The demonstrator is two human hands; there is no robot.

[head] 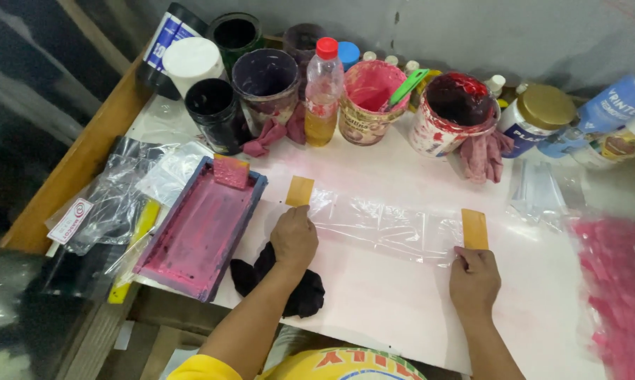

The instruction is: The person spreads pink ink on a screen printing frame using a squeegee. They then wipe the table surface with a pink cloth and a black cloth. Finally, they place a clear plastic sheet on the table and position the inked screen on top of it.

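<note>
Surface: white table (402,309), paint pots along the upper edge of the frame.
Sheet: clear plastic sheet (384,225) at centre frame, long axis left to right.
Tape: two tan tape strips (299,191) (474,229) at its ends, each pointing up-frame.
Left hand (293,238): fingers curled, pressing the sheet's left end, below its strip.
Right hand (474,279): fingertips down on the right end, equally near.
Left of frame: pink-stained printing frame (199,232); black rag (300,288) under the left wrist.

plastic sheet (384,225): clear, glossy, wrinkled film
tape strips (474,229): matt tan paper
rag (305,292): black cloth
frame (199,229): wood, pink-stained
table (388,309): smooth white
</note>
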